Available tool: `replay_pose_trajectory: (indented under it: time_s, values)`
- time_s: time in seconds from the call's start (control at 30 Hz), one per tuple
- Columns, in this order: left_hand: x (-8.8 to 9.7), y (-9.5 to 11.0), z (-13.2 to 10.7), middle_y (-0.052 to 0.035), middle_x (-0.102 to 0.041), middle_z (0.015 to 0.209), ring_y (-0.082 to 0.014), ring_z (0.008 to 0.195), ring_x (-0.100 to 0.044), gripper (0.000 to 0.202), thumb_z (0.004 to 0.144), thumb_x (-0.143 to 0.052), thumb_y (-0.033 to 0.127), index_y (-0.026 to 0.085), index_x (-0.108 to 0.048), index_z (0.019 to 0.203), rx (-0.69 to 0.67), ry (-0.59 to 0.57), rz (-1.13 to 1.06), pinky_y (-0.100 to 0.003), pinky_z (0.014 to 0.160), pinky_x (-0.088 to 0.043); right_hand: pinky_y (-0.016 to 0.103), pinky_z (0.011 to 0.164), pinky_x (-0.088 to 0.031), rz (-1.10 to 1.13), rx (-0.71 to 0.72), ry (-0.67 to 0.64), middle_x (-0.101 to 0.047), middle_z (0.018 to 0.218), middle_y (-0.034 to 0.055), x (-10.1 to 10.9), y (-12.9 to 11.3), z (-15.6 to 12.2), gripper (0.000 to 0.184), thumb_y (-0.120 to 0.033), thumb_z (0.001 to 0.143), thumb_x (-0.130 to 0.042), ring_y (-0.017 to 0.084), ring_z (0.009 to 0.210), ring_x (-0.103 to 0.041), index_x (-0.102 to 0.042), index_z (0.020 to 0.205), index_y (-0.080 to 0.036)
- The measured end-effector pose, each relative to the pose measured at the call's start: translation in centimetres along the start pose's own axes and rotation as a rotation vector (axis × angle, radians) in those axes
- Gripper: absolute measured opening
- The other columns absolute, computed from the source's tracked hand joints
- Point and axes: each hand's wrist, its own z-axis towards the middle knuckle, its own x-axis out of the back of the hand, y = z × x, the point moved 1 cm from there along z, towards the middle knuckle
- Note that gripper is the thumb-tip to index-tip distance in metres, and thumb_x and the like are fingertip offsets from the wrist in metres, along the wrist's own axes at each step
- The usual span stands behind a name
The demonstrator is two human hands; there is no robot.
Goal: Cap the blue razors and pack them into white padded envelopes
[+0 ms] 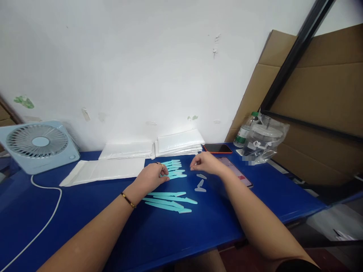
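Several teal eyebrow razors [176,169] lie side by side in a row on the blue table. My left hand [153,176] is closed over their handle ends, thumb and fingers bent around the nearest ones. Just right of the blade ends, my right hand [206,163] hovers with thumb and fingertips pinched together; whatever is between them is too small to make out. Below that hand lie a few small clear plastic blade covers [200,189]. Closer to me, a looser group of teal razors [170,204] is fanned out, blade ends pointing right.
White padded mailers [107,170] and stacked white packets [180,141] line the wall. A light-blue fan [41,142] with a white cable is at left. Two phones [218,148] lie behind and under my right arm. A bottle [244,132] and a bagged cup [263,138] stand at right.
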Motion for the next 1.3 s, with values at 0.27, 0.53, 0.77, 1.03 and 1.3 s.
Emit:
replay_pose_trajectory:
  time_s: [0.27,0.53,0.77,1.03,1.3]
  values:
    - [0.3,0.5,-1.2,0.0011,-0.066,0.070,-0.0137,0.062,-0.059,0.021,0.063,-0.066,0.040,0.022,-0.067,0.074,-0.038,-0.314,-0.127,-0.021,0.052,-0.040,0.021,0.046,-0.035,-0.265,-0.146,-0.167,-0.065,0.057,0.0006,1.1,1.2,-0.9,0.014,-0.024,0.052,-0.074,0.013,0.052,-0.055,-0.072,0.065,-0.018]
    - [-0.7,0.3,-0.1,0.0006,-0.067,0.068,-0.0133,0.063,-0.058,0.012,0.070,-0.057,0.029,0.022,-0.067,0.070,-0.056,-0.149,-0.007,-0.021,0.054,-0.037,0.019,0.053,-0.040,-0.067,0.156,-0.224,-0.068,0.067,0.0006,-0.8,-0.7,-0.3,0.015,-0.025,0.064,-0.070,0.011,0.060,-0.060,-0.074,0.077,-0.017]
    - [-0.9,0.3,0.0,0.0005,-0.067,0.070,-0.0142,0.065,-0.059,0.013,0.071,-0.058,0.031,0.022,-0.066,0.070,-0.043,-0.160,-0.022,-0.022,0.055,-0.039,0.019,0.054,-0.043,0.002,0.195,-0.203,-0.068,0.069,0.0003,-1.8,-1.5,-0.2,0.018,-0.025,0.066,-0.069,0.012,0.062,-0.061,-0.072,0.082,-0.017]
    - [-1.4,-0.2,0.4,0.0006,-0.067,0.070,-0.0150,0.066,-0.059,0.011,0.071,-0.058,0.031,0.023,-0.066,0.070,-0.058,-0.137,0.015,-0.022,0.056,-0.038,0.020,0.057,-0.043,0.030,0.231,-0.172,-0.068,0.071,0.0009,-3.1,-2.3,0.1,0.011,-0.020,0.070,-0.065,0.012,0.064,-0.061,-0.072,0.078,-0.017]
    - [-0.1,0.5,-0.3,-0.0009,-0.066,0.080,-0.0156,0.072,-0.059,0.022,0.071,-0.062,0.040,0.022,-0.066,0.082,-0.101,-0.044,-0.001,-0.022,0.060,-0.041,0.020,0.057,-0.042,-0.012,0.156,-0.233,-0.067,0.078,0.0020,0.9,0.0,-1.2,0.021,-0.026,0.065,-0.069,0.012,0.065,-0.058,-0.072,0.085,-0.018]
